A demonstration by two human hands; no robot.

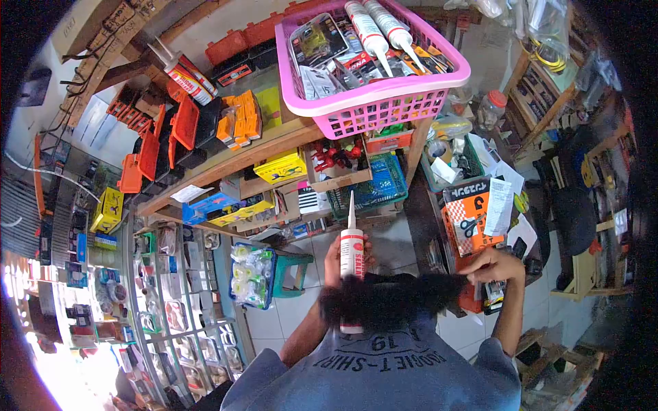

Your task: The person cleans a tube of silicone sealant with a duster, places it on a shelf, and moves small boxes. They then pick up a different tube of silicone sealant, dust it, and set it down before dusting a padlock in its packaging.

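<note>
In the head view, my left hand [334,262] is wrapped around a white and red sealant tube [352,250], which stands upright with its nozzle pointing up. My right hand [495,266] is closed at one end of a black fluffy duster [394,300]. The duster lies across the front of the tube and hides its middle; the lower end of the tube shows beneath it. Above my hands, a pink basket [385,103] sits on the wooden shelf edge [226,161], holding two more sealant tubes [384,34] and packaged goods.
Orange boxes [240,122], open orange-lidded cases [184,122] and leaning sealant tubes [188,81] occupy the shelf at left. A green stool [293,274] stands beside a blue crate [253,301] of packages. To the right are an orange box [469,212] with scissors and papers.
</note>
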